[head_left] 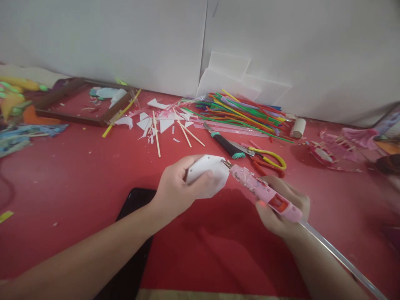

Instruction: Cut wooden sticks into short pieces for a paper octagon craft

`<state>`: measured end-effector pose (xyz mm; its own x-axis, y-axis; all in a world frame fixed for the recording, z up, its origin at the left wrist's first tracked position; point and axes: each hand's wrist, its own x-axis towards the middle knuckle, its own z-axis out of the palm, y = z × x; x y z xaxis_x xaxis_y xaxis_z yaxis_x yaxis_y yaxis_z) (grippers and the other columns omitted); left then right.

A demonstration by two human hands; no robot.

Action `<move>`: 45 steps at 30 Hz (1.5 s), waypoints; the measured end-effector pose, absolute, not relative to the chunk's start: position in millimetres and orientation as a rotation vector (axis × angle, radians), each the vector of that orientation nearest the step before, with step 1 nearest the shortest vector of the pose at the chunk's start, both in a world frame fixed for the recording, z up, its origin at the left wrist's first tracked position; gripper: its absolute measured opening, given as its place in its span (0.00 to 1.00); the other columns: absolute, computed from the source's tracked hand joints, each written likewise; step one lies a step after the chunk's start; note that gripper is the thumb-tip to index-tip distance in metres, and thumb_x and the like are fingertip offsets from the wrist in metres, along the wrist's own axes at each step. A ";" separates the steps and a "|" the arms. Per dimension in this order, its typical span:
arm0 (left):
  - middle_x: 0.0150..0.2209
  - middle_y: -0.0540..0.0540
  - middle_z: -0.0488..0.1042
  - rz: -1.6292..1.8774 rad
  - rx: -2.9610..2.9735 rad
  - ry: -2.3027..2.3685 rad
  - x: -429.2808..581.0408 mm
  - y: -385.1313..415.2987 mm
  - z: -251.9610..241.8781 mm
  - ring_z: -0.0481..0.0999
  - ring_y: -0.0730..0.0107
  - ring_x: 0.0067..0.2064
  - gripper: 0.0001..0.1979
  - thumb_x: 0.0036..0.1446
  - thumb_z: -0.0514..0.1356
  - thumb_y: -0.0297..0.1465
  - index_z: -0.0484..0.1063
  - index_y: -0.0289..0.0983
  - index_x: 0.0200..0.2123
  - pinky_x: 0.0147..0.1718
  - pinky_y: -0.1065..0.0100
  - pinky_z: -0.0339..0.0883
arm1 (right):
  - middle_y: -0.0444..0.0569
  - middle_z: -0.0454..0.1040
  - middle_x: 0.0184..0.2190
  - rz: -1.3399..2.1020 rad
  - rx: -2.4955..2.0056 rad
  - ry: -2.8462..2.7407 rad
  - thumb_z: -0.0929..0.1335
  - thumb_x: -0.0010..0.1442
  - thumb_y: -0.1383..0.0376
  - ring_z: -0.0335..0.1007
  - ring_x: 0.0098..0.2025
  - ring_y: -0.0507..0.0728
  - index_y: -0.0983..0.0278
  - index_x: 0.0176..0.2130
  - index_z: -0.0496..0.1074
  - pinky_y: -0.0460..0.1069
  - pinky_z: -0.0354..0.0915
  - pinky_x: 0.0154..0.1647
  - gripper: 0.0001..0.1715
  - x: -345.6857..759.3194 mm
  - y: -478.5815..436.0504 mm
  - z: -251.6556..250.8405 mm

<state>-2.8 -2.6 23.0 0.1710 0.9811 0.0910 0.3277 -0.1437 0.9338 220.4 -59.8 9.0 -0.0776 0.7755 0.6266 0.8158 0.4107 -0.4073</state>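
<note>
Left hand: your grip's clamped on the white piece, just over the table.
Right hand: grip's closed round the glue gun.
Nozzle: touching the piece's right edge.

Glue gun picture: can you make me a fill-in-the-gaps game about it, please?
1. The right hand holds a ____ plastic glue gun.
2. The left hand grips with its fingers a flat ____ piece of board at the gun's nozzle.
3. Both hands work above a smooth ____ tabletop.
4. The black-handled cutter knife lies ____ the hands and the pile of colourful plastic sticks.
Missing words: pink, white, red, between.
</note>
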 end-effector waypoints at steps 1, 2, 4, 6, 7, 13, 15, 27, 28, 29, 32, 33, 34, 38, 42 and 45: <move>0.29 0.51 0.76 0.987 1.621 1.287 -3.0 -2.2 22.6 0.74 0.73 0.30 0.13 0.54 0.63 0.36 0.77 0.38 0.42 0.26 0.78 0.66 | 0.40 0.64 0.20 -0.073 -1.368 -1.845 0.64 0.52 0.69 0.55 0.18 0.49 0.60 0.33 0.66 0.46 0.53 0.17 0.06 220.4 -59.7 8.8; 0.29 0.51 0.76 0.978 1.623 1.293 -3.2 -1.8 22.2 0.73 0.74 0.29 0.13 0.54 0.62 0.36 0.77 0.38 0.42 0.25 0.78 0.66 | 0.40 0.64 0.20 -0.083 -1.370 -1.843 0.64 0.51 0.69 0.55 0.18 0.49 0.60 0.33 0.66 0.46 0.54 0.17 0.06 220.3 -59.6 8.7; 0.28 0.51 0.75 0.971 1.634 1.298 -3.5 -1.2 21.5 0.71 0.74 0.28 0.14 0.55 0.62 0.36 0.76 0.37 0.42 0.24 0.77 0.65 | 0.40 0.64 0.20 -0.105 -1.368 -1.842 0.64 0.51 0.68 0.55 0.18 0.49 0.60 0.33 0.66 0.45 0.54 0.17 0.06 220.0 -59.4 8.4; 0.28 0.52 0.75 0.979 1.654 1.298 -3.5 -1.4 21.0 0.71 0.75 0.27 0.14 0.55 0.61 0.36 0.76 0.36 0.42 0.24 0.77 0.65 | 0.40 0.64 0.20 -0.125 -1.354 -1.851 0.65 0.51 0.68 0.55 0.17 0.49 0.60 0.33 0.67 0.45 0.54 0.17 0.06 219.6 -59.1 8.4; 0.28 0.51 0.75 0.983 1.664 1.298 -3.4 -1.9 20.9 0.72 0.75 0.28 0.13 0.55 0.61 0.35 0.76 0.36 0.43 0.24 0.77 0.65 | 0.40 0.64 0.20 -0.139 -1.349 -1.855 0.65 0.51 0.68 0.55 0.18 0.49 0.60 0.33 0.67 0.45 0.55 0.17 0.06 219.6 -58.9 8.6; 0.31 0.50 0.78 0.987 1.670 1.245 -3.2 -3.0 19.7 0.76 0.73 0.30 0.14 0.54 0.62 0.35 0.76 0.37 0.44 0.27 0.77 0.69 | 0.41 0.66 0.21 -0.183 -1.378 -1.826 0.65 0.52 0.68 0.60 0.20 0.50 0.61 0.32 0.67 0.46 0.58 0.20 0.04 222.0 -59.8 10.4; 0.35 0.49 0.80 1.028 1.579 1.235 -3.1 0.1 18.6 0.77 0.71 0.33 0.15 0.54 0.63 0.34 0.75 0.37 0.45 0.29 0.76 0.71 | 0.41 0.67 0.22 -0.130 -1.389 -1.804 0.65 0.52 0.68 0.61 0.20 0.50 0.61 0.32 0.68 0.46 0.58 0.20 0.03 223.1 -60.7 10.2; 0.36 0.49 0.81 1.162 1.228 1.087 -3.1 6.3 15.7 0.79 0.70 0.33 0.16 0.56 0.65 0.36 0.73 0.40 0.47 0.29 0.75 0.74 | 0.41 0.64 0.19 -0.064 -1.419 -1.815 0.65 0.53 0.66 0.57 0.19 0.49 0.61 0.27 0.65 0.46 0.55 0.18 0.03 224.8 -60.9 9.7; 0.35 0.49 0.81 1.165 1.240 1.097 -3.4 5.9 16.2 0.79 0.71 0.32 0.16 0.56 0.65 0.36 0.74 0.40 0.47 0.28 0.75 0.74 | 0.41 0.64 0.19 -0.069 -1.427 -1.821 0.65 0.53 0.66 0.57 0.19 0.49 0.61 0.28 0.65 0.46 0.55 0.18 0.02 224.8 -60.7 10.0; 0.35 0.50 0.80 1.172 1.252 1.106 -3.7 5.7 16.6 0.79 0.72 0.32 0.15 0.56 0.65 0.36 0.74 0.40 0.47 0.28 0.76 0.73 | 0.41 0.64 0.19 -0.071 -1.431 -1.827 0.65 0.52 0.66 0.57 0.18 0.49 0.61 0.28 0.65 0.46 0.54 0.18 0.02 224.9 -60.4 10.1; 0.35 0.51 0.80 1.189 1.279 1.120 -4.1 5.8 16.7 0.78 0.73 0.32 0.14 0.55 0.65 0.35 0.75 0.41 0.45 0.28 0.78 0.73 | 0.40 0.63 0.19 -0.077 -1.437 -1.826 0.64 0.52 0.66 0.56 0.18 0.49 0.61 0.28 0.65 0.46 0.54 0.18 0.01 224.8 -60.0 10.0; 0.36 0.51 0.80 1.191 1.283 1.120 -4.1 5.9 16.5 0.79 0.73 0.33 0.14 0.55 0.65 0.35 0.75 0.41 0.45 0.29 0.78 0.73 | 0.40 0.63 0.19 -0.069 -1.433 -1.830 0.64 0.52 0.66 0.56 0.18 0.49 0.61 0.28 0.65 0.46 0.54 0.18 0.02 224.7 -60.0 9.8; 0.36 0.51 0.80 1.190 1.285 1.120 -4.1 6.0 16.3 0.79 0.73 0.33 0.14 0.55 0.65 0.35 0.75 0.41 0.45 0.29 0.78 0.73 | 0.40 0.63 0.19 -0.059 -1.430 -1.834 0.64 0.53 0.66 0.57 0.19 0.49 0.61 0.27 0.64 0.45 0.54 0.18 0.03 224.7 -60.1 9.8; 0.36 0.50 0.80 1.187 1.283 1.113 -4.3 6.2 15.4 0.79 0.72 0.34 0.14 0.56 0.65 0.35 0.75 0.41 0.46 0.29 0.77 0.74 | 0.41 0.62 0.19 -0.045 -1.413 -1.831 0.65 0.53 0.66 0.56 0.19 0.49 0.61 0.25 0.62 0.46 0.53 0.18 0.07 224.8 -60.2 10.3; 0.36 0.50 0.80 1.190 1.296 1.106 -4.7 6.1 14.7 0.79 0.72 0.34 0.14 0.56 0.65 0.35 0.74 0.41 0.46 0.29 0.77 0.73 | 0.40 0.59 0.18 -0.038 -1.402 -1.847 0.65 0.53 0.67 0.54 0.18 0.48 0.61 0.24 0.60 0.45 0.53 0.18 0.08 224.8 -59.7 12.1; 0.36 0.50 0.80 1.183 1.303 1.120 -4.6 5.8 15.0 0.78 0.71 0.33 0.14 0.56 0.65 0.35 0.74 0.41 0.46 0.28 0.76 0.73 | 0.39 0.60 0.18 -0.056 -1.405 -1.858 0.65 0.53 0.67 0.54 0.18 0.48 0.61 0.25 0.61 0.45 0.52 0.18 0.08 224.9 -59.8 12.8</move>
